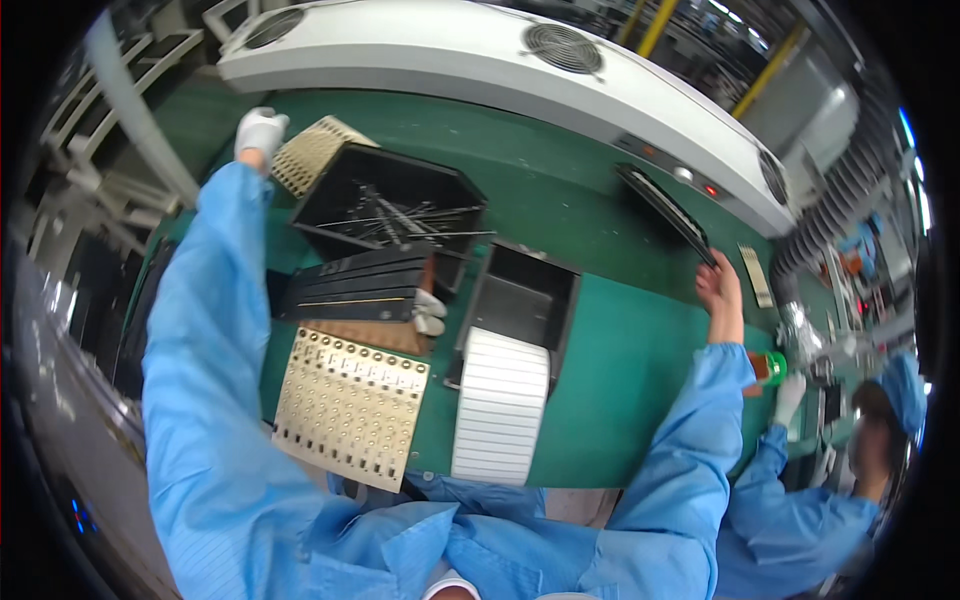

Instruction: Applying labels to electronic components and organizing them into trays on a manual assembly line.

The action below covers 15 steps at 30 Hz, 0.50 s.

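Observation:
My left hand (262,132), in a white glove, reaches to the far left of the green bench. Its fingers are curled closed beside a beige circuit board panel (318,152), and whatever they hold is hidden. My right hand (718,284) looks bare and is closed on the near end of a long, thin black frame (664,210). That frame slants away toward the back of the bench. Between my forearms, a second beige board panel (350,405), with rows of round pads, lies close to my body.
A black bin (465,190) holds thin metal pieces. Dark flat frames (350,285) are stacked before it. A black box (525,290) has a lined white strip (502,405) hanging out. A white fan unit (450,45) spans the back. A co-worker (800,510) sits right, near a green roll (776,368).

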{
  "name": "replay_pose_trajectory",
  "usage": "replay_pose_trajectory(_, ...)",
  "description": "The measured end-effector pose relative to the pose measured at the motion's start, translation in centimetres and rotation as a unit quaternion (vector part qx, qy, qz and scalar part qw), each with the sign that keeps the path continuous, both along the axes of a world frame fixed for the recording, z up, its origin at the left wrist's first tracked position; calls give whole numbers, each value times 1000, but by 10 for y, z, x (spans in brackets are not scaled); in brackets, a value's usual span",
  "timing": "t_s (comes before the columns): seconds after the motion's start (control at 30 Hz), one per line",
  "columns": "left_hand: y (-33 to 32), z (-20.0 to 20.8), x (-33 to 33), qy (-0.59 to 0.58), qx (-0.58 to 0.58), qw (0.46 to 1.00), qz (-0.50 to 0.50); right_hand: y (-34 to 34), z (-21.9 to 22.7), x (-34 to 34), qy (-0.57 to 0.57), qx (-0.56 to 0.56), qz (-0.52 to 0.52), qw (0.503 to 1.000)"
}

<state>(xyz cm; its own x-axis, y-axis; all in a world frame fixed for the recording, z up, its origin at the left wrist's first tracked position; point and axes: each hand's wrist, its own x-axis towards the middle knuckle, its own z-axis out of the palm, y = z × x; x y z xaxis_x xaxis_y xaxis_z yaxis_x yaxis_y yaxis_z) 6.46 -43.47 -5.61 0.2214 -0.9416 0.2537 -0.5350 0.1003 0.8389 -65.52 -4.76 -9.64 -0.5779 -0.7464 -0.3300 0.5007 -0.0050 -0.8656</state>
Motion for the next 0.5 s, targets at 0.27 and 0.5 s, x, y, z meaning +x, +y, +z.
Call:
replay_pose_trajectory(0.27, 271, 131, -259, 205, 286, 752, -557, 44, 40, 19, -19, -41, -50, 998)
replay_pose_trajectory(0.5, 284, 6, -566, 56, 444, 788, -422, 159, 35, -3, -10, 19, -103, 994)
